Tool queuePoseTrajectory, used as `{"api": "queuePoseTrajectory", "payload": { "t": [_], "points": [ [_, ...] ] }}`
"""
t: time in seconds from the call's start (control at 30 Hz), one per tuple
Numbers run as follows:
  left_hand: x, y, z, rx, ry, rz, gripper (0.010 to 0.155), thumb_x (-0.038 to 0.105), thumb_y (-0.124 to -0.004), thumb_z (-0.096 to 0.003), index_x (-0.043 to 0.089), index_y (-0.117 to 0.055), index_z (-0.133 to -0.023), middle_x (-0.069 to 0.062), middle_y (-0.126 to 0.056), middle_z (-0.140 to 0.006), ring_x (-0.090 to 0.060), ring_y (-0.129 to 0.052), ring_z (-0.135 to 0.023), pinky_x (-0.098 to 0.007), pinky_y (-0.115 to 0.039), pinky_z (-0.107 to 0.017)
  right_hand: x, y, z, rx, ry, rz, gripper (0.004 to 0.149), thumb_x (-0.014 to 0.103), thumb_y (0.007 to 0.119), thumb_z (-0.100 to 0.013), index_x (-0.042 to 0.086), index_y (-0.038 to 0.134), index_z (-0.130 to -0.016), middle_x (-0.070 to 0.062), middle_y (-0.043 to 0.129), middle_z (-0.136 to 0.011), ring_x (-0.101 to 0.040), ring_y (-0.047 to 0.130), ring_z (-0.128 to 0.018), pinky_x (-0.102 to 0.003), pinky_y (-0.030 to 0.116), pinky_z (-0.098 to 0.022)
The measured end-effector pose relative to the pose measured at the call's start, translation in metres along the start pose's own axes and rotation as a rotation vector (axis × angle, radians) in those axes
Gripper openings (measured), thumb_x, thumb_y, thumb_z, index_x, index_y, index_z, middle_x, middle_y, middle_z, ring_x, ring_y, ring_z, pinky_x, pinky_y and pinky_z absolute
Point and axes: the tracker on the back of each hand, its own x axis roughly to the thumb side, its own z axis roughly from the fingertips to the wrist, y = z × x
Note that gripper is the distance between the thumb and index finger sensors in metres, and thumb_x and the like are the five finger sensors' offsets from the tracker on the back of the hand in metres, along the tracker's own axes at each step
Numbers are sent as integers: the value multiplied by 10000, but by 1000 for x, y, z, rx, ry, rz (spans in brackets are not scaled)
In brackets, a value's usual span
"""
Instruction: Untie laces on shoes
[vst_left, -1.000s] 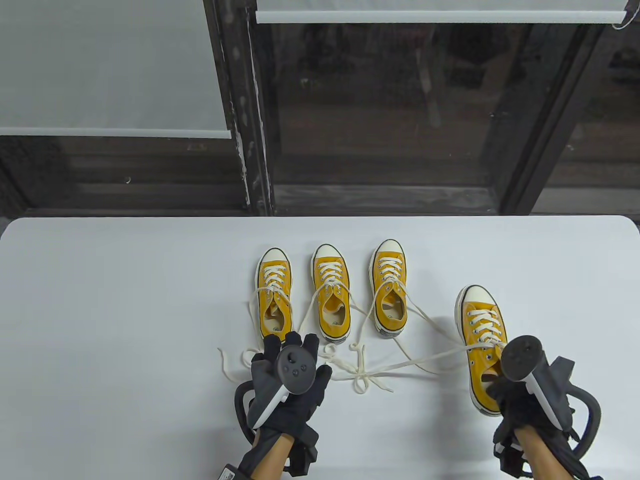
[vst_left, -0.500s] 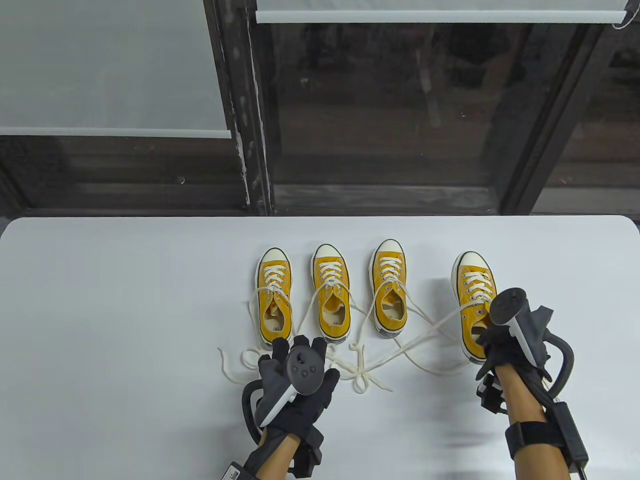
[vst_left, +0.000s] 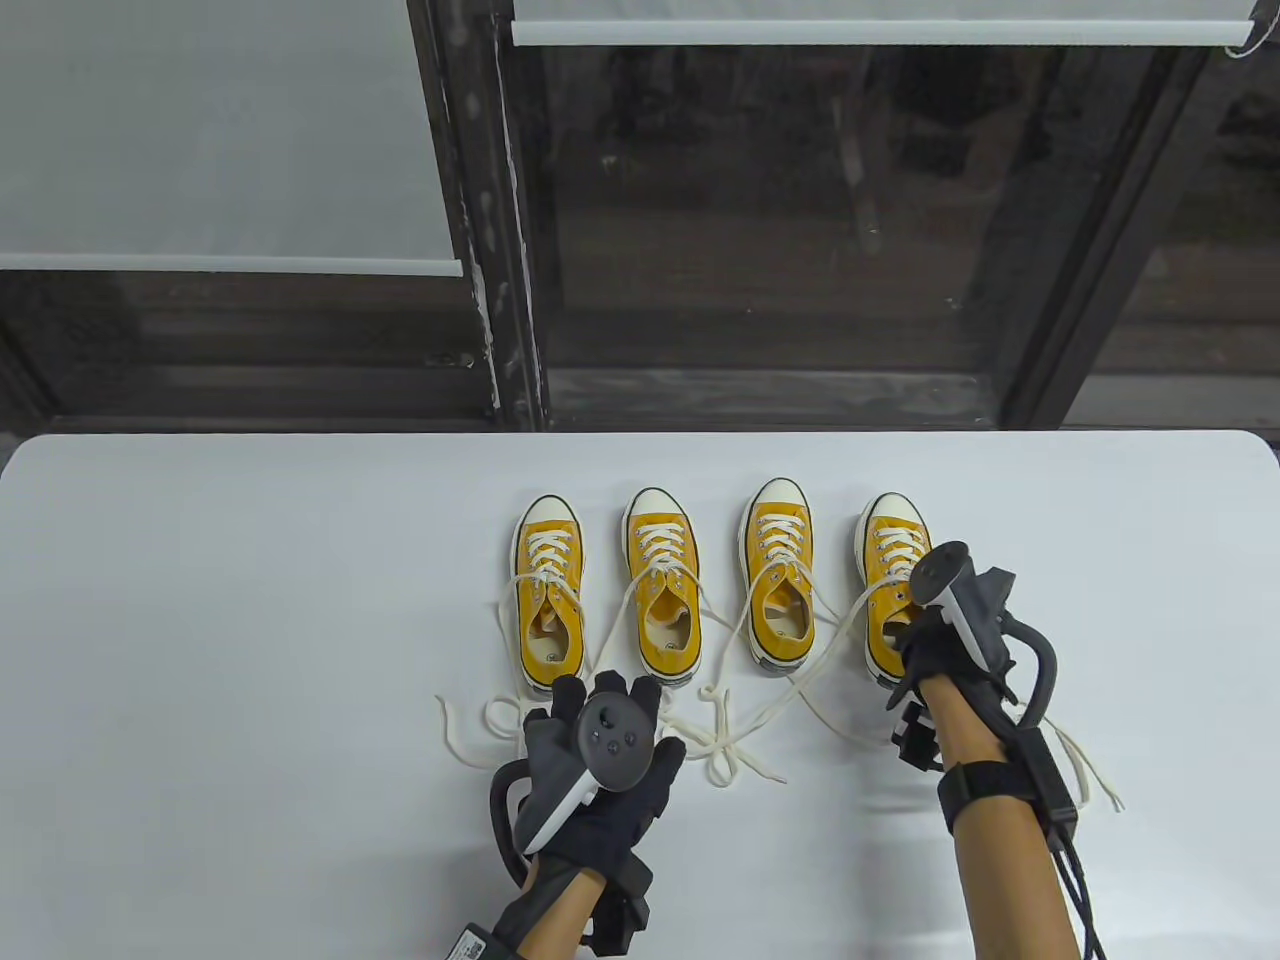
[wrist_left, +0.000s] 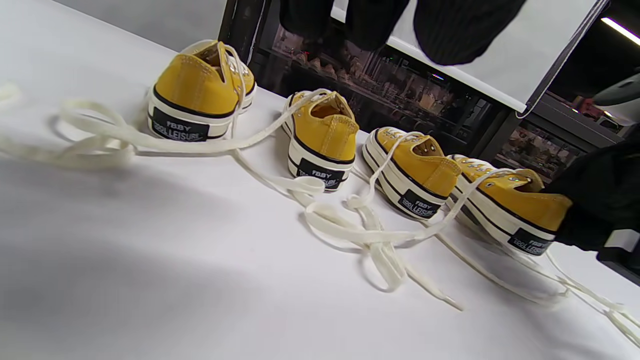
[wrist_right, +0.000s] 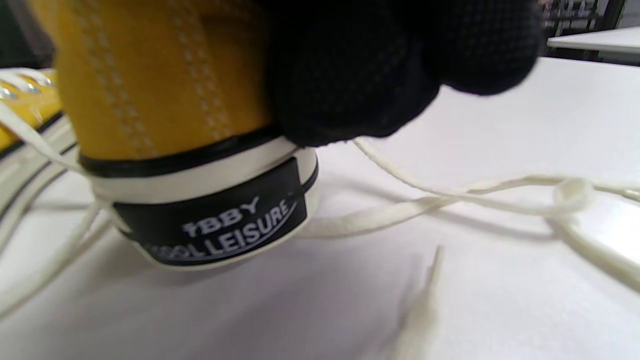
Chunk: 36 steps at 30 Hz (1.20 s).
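Four yellow sneakers with cream laces stand in a row on the white table (vst_left: 200, 600), toes pointing away. My right hand (vst_left: 925, 650) grips the heel of the rightmost sneaker (vst_left: 890, 560); its heel (wrist_right: 165, 100) fills the right wrist view under my gloved fingers (wrist_right: 380, 65). My left hand (vst_left: 600, 735) hovers open and holds nothing in front of the two left sneakers (vst_left: 548, 590) (vst_left: 664, 585). Loose laces cross in front of the third sneaker (vst_left: 778, 570) and meet in a knot (vst_left: 722, 748), which also shows in the left wrist view (wrist_left: 375, 240).
A loose lace end (vst_left: 1095, 770) trails right of my right forearm. More lace loops (vst_left: 465, 725) lie left of my left hand. A dark window frame (vst_left: 500, 300) runs behind the table's far edge.
My right hand has slid the rightmost sneaker away and to the left, into line with the other three. Its laces have slackened and trailed along. My left hand has barely moved.
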Motion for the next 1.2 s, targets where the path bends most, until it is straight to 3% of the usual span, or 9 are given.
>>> {"api": "queuePoseTrajectory", "payload": {
  "t": [0.23,0.4,0.53,0.77,0.97,1.2],
  "points": [
    [1,-2,0,-11,3,-10,683,538,-686,-583,312,-457,-1185,-53,-363,-1291,-399,-150,-1179,-723,-188,-800,-1,11,-3,-13,14,12,441,406,696,-632,105,781,-943,9,954,-630,-70,1017,-402,-349,842,-460],
    [1,-2,0,-11,7,-13,675,531,-683,-586,312,-462,-1184,-58,-366,-1291,-400,-158,-1180,-725,-188,-798,-17,0,6,70,-26,-102,579,516,632,-633,125,665,-1058,-39,901,-767,-161,990,-542,-431,785,-531],
    [0,-2,0,-18,11,-14,680,530,-684,-585,313,-451,-1186,-57,-367,-1290,-366,-158,-1196,-720,-181,-804,-33,-22,28,98,-149,-247,669,527,605,-642,162,421,-1172,-140,688,-1025,-318,839,-847,-549,653,-664],
    [-2,-2,0,-23,11,-1,697,537,-685,-582,336,-407,-1189,-45,-350,-1296,-344,-130,-1211,-694,-151,-818,-53,-40,81,-51,-341,-294,623,495,628,-641,240,444,-1179,-157,524,-1149,-435,579,-1044,-678,477,-716],
    [-2,0,1,-15,6,0,723,557,-684,-575,365,-359,-1192,-27,-312,-1307,-345,-102,-1213,-704,-133,-812,-61,-22,121,-16,-513,-345,633,497,637,-639,265,428,-1190,-157,433,-1200,-490,399,-1098,-710,384,-719],
    [-7,3,0,-5,27,15,774,603,-691,-555,402,-293,-1186,1,-258,-1317,-344,-50,-1210,-709,-107,-805,-57,-3,139,-54,-581,-239,652,517,627,-639,280,394,-1200,-158,372,-1221,-501,284,-1108,-723,327,-715]
  ]
}}
